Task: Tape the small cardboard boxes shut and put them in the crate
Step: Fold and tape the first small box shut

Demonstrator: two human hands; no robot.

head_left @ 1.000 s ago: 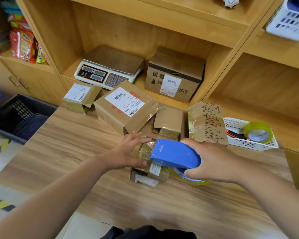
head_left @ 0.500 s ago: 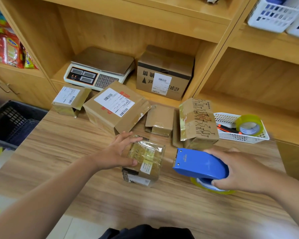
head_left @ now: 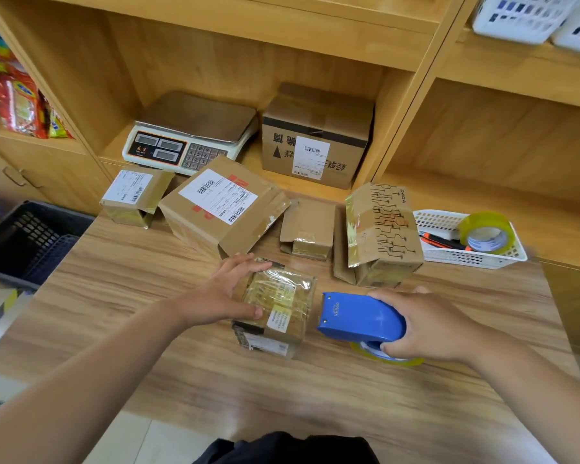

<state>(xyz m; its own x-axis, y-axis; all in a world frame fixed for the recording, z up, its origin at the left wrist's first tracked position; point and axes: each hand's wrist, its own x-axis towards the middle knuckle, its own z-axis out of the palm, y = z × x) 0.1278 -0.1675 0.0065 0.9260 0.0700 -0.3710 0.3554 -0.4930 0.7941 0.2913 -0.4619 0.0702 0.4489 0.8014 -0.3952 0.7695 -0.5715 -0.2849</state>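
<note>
Your left hand [head_left: 221, 296] steadies the small box [head_left: 278, 304] with flat fingers, your right hand [head_left: 429, 326] clenches the tape dispenser [head_left: 359, 316]; it looks taped, so crate [head_left: 24, 239] next.

The worktop [head_left: 148, 329] is tan wood grain with darker streaks. On it, the tape dispenser [head_left: 359, 318] is bright blue over a yellowish roll. The small box [head_left: 278, 303] at near centre is brown under glossy yellow-tinted tape, with a white label and a black printed edge. Behind it on the right, a brown box [head_left: 385, 229] carries a black circuit-line pattern. The large box [head_left: 221, 205] bears a white barcode label and red marks. The crate [head_left: 24, 239] on the left is dark blue mesh. On the right, a white lattice basket [head_left: 466, 256] holds a yellow-tinted tape roll [head_left: 484, 231] and an orange-and-black knife [head_left: 442, 241].
</note>
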